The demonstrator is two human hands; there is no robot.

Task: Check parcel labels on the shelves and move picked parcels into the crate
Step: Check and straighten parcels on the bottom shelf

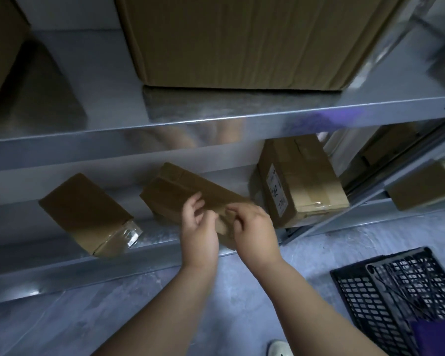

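Observation:
A flat brown cardboard parcel [180, 191] lies tilted on the lower metal shelf [152, 238]. My left hand [199, 227] rests against its near end with fingers spread. My right hand [254, 231] grips the same near end from the right. To the left lies a second brown parcel [85, 211] with a taped end. To the right stands a taped parcel with a white label [301, 181] on its side. The black plastic crate [401, 296] sits on the floor at the lower right.
A large cardboard box [242, 39] fills the upper shelf [216, 119], with another box [0, 42] at the far left. More parcels [427, 186] sit on a neighbouring rack at right. Grey floor lies below, with a white shoe [280, 348] near the bottom edge.

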